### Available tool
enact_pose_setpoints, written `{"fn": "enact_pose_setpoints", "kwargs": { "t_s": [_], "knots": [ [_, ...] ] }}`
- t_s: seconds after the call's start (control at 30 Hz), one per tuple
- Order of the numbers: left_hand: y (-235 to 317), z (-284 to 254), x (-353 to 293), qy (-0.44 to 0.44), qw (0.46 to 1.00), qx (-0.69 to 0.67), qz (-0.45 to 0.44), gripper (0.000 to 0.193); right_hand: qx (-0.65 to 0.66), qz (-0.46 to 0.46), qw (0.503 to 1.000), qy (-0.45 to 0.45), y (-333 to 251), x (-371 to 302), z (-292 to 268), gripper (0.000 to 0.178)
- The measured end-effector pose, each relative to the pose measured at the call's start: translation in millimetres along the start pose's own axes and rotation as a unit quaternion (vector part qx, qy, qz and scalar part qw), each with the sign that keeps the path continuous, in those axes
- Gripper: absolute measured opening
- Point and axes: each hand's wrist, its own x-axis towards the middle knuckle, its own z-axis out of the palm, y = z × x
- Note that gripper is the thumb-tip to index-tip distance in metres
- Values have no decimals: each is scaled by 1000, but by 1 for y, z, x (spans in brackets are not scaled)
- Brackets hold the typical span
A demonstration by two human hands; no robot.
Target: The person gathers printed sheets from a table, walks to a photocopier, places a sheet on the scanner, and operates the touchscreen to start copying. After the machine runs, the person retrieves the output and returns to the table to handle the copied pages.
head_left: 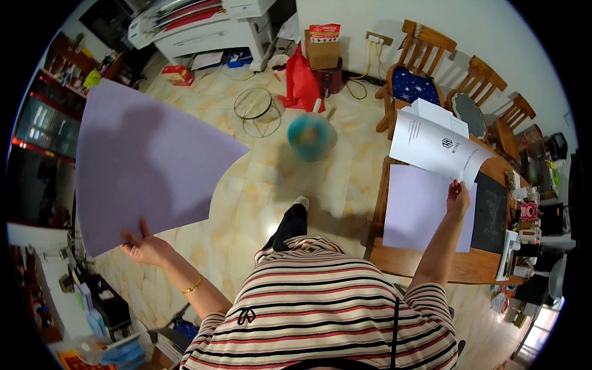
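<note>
A large lavender sheet of paper (148,160) hangs out to my left, its lower edge pinched in my left hand (148,248). A shadow falls across the sheet. On the right, my right hand (457,198) grips the near edge of a white printed paper (431,140), which bends as it is lifted over the wooden table (419,262). Beneath it, another lavender sheet (419,213) lies flat on the table. A white folded or box-like piece (441,114) shows behind the printed paper; whether it is attached cannot be told.
A teal bucket (302,148) and a round wire-legged stand (254,105) are on the tiled floor ahead. Wooden chairs (428,46) line the table's far side. A dark mat (491,209) and several small items occupy its right end. A large white printer (209,37) stands far left.
</note>
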Motion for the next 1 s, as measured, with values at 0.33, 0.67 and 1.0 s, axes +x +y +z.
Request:
{"fn": "enact_pose_setpoints", "kwargs": {
  "t_s": [0.33,0.67,1.0],
  "knots": [
    [-110,290,-7,-142,984,-72,-76,20,-21,2,995,99,7,57,-5,7],
    [-139,433,-97,-224,966,-111,-61,17,-210,61,963,160,16,135,17,13],
    [-121,547,-189,-338,914,-182,-127,11,-298,51,929,212,4,183,-11,17]
  ]
}}
